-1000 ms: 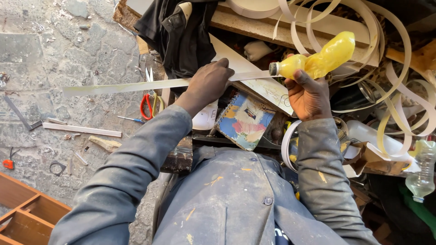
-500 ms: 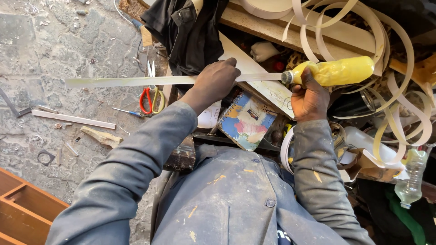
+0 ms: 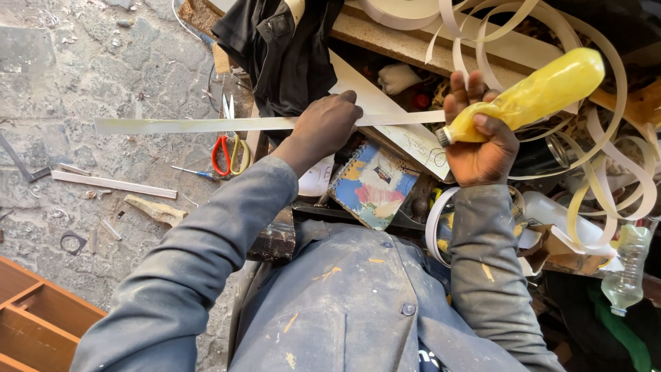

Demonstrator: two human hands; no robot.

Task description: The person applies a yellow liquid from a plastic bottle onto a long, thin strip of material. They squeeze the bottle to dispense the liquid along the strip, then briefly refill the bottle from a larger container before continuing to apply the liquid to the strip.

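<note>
1. far left on the stone floor there's a wooden box frame (image 3: 34,317), a loose white offcut (image 3: 113,184), and red and yellow scissors (image 3: 229,153) lying near the bench edge.
2. the long white edging strip (image 3: 206,125) runs level, its left end sticking out over the floor.
3. the left hand (image 3: 323,127) is curled over the strip, fingers pressing on it.
4. a colourful notebook (image 3: 375,186) sits just below.
5. the right hand (image 3: 485,141) is wrapped tight round a yellow squeeze bottle (image 3: 530,96), nozzle at the strip's right end.
</note>
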